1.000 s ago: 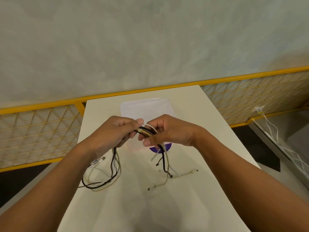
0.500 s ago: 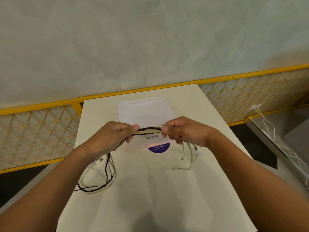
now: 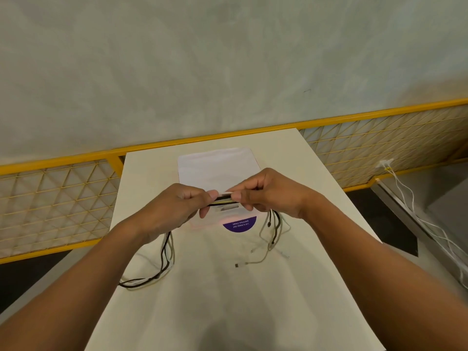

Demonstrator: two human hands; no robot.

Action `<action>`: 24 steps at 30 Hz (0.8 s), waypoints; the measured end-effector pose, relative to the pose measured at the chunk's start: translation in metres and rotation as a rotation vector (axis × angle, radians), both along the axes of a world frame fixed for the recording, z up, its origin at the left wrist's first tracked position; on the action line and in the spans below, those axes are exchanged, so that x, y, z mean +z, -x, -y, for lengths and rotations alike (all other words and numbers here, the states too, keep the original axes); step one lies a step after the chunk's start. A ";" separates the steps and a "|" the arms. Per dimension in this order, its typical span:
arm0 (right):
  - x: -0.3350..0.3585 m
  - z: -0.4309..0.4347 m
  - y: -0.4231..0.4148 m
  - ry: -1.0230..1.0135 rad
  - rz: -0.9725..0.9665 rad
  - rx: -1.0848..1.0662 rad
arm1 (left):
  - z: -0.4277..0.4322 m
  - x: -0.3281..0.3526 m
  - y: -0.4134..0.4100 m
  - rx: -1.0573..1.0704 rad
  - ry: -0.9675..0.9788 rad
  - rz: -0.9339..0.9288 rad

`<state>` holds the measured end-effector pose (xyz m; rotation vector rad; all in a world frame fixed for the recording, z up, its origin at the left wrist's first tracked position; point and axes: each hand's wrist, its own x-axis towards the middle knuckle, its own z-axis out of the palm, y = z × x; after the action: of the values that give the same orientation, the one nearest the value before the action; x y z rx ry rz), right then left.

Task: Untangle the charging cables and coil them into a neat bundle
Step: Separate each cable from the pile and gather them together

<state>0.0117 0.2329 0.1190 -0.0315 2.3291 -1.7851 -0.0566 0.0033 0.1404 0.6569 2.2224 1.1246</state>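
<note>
Both hands pinch one short run of charging cables [image 3: 223,199] stretched between them.

The left hand [image 3: 174,211] and right hand [image 3: 273,196], fingers curled, clamp the bunch above the table [image 3: 228,312]. Under the left grip, black and pale strands hang in a loop onto the tabletop. Under the right grip, loose ends trail down, with one connector [image 3: 236,265] lying nearest the person. Beyond the grip lies a white packet [image 3: 215,165] with a purple label [image 3: 240,225].

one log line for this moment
left hand: grips black and white cable bundle | right hand: grips it | ends: trail on white table
</note>
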 end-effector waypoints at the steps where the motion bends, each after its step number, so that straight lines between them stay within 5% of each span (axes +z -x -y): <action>1: -0.001 -0.001 -0.001 -0.006 0.006 -0.020 | 0.001 0.000 0.001 0.017 -0.011 0.001; 8: -0.010 -0.026 -0.011 -0.066 0.092 -0.075 | 0.018 -0.008 0.007 0.051 -0.008 -0.002; 14: -0.014 -0.027 -0.014 -0.166 0.061 -0.120 | 0.019 -0.014 0.014 -0.145 0.246 0.195; 18: -0.010 -0.019 -0.013 -0.134 0.021 -0.102 | 0.005 -0.009 0.009 -0.176 0.392 0.120; 21: -0.006 -0.004 -0.010 -0.124 -0.010 -0.090 | -0.020 -0.003 -0.004 -0.185 0.287 0.023; 24: -0.007 0.009 -0.005 -0.135 -0.054 -0.083 | -0.043 -0.002 -0.013 -0.146 0.110 0.136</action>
<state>0.0169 0.2244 0.1117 0.0388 2.5190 -1.6787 -0.0435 0.0459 0.1385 0.6640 2.0690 0.9395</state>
